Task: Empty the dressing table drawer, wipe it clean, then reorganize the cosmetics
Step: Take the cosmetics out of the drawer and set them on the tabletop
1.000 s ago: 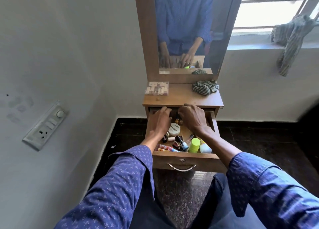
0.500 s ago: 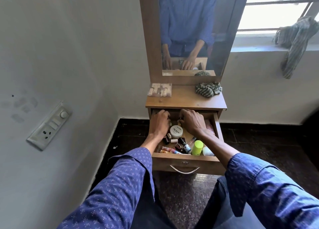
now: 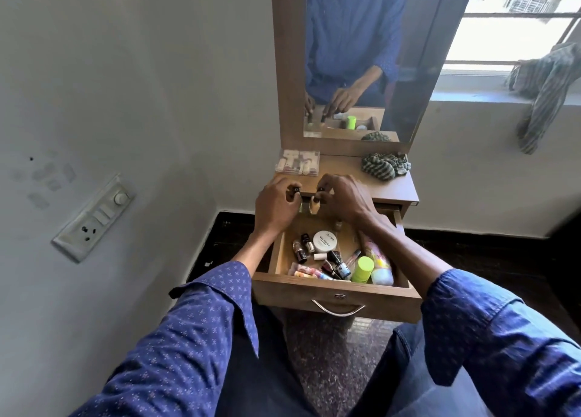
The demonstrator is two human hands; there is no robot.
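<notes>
The wooden drawer (image 3: pixel 336 291) of the dressing table stands pulled out, with several cosmetics inside: a white round jar (image 3: pixel 325 240), small nail polish bottles (image 3: pixel 301 247), a lime-green capped bottle (image 3: pixel 363 269) and a pale pink bottle (image 3: pixel 379 264). My left hand (image 3: pixel 275 206) and my right hand (image 3: pixel 344 201) are raised just above the drawer's back, at the table top's front edge. Each hand pinches a small black-capped bottle by its top; the right one (image 3: pixel 316 205) hangs with a pale body. The left bottle (image 3: pixel 298 196) is mostly hidden by fingers.
On the table top (image 3: pixel 386 190) lie a clear packet of small tubes (image 3: pixel 298 162) at the left and a crumpled striped cloth (image 3: pixel 385 165) at the right. A mirror (image 3: pixel 361 55) rises behind. Another cloth (image 3: pixel 544 93) hangs at the window; a switch panel (image 3: pixel 94 218) is on the left wall.
Both hands came up out of the back of the drawer, each lifting a small bottle to the level of the table top.
</notes>
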